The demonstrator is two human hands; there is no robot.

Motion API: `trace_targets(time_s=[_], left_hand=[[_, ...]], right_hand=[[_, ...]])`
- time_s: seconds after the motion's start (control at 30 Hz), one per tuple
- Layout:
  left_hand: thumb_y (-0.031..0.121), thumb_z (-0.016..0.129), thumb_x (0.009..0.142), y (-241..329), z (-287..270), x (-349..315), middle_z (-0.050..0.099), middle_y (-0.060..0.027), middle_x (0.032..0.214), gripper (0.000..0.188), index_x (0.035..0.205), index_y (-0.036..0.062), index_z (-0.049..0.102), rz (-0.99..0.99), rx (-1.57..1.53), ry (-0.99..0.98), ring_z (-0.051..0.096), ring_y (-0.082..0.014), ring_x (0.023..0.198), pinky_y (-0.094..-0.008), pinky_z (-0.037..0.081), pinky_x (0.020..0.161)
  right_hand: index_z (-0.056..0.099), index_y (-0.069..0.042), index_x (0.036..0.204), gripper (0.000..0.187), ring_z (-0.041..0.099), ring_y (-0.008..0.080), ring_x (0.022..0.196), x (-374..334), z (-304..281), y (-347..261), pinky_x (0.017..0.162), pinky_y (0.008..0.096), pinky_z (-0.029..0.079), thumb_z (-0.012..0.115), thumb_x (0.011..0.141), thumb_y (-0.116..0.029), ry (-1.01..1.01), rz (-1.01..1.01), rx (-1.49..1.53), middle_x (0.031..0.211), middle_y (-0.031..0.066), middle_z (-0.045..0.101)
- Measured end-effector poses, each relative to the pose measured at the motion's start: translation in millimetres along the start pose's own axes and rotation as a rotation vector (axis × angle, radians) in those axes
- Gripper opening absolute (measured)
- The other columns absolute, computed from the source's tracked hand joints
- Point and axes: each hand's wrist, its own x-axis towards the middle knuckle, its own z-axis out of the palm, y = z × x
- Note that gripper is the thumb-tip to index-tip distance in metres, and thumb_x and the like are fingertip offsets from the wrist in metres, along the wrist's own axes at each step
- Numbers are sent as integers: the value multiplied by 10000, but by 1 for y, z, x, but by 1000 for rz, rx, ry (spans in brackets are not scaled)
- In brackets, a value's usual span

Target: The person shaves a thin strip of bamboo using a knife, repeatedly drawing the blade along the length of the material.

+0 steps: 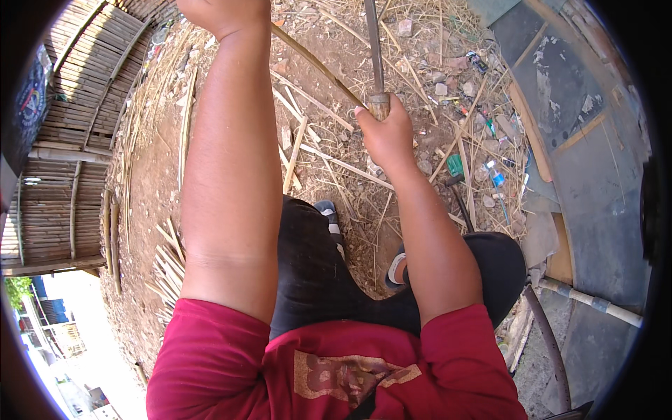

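Note:
My right hand (389,136) is closed round the wooden handle (379,105) of a long-bladed knife (374,49). Its narrow dark blade points away from me, past the upper edge. From my right thumb a thin bamboo strip (315,61) slants up and left, passing behind my left wrist. My left hand (222,15) is at the top edge, its fingers cut off by the frame, so its grip on the strip does not show.
Split bamboo pieces (295,154) and dry shavings lie over the dirt ground, with a bundle of strips (168,269) at left. Green plastic (454,165), a bottle (494,175) and stones litter the right. Dark panels (595,175) stand at right, a bamboo slat wall (52,203) at left.

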Motion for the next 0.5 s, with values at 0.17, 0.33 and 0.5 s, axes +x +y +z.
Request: trace_targets(time_s=[0.17,0.33,0.5], left_hand=[[633,321,1055,4,3,1,324,60,646,618,780,109,498,-120,-209,-38,305,-92,546,-290,260,506],[687,348,1021,15,-6,-2,303,72,605,602,739,161,433,-210,-266,-38,277,-75,485,-269,206,431],[720,324,1006,15,-11,-3,268,68,548,619,706,182,376,-248,-236,-62,253,-98,442,-287,196,414]], right_hand=[[585,-7,1264,445,672,410,1088,-9,33,59,919,476,537,677,864,-179,-214,167,-422,1105,281,691],[606,12,1233,455,653,417,1112,3,34,115,957,474,517,680,833,-192,-150,222,-445,1120,261,693],[622,14,1202,442,666,429,1044,7,34,82,913,480,526,685,814,-189,-95,124,-297,1072,256,701]])
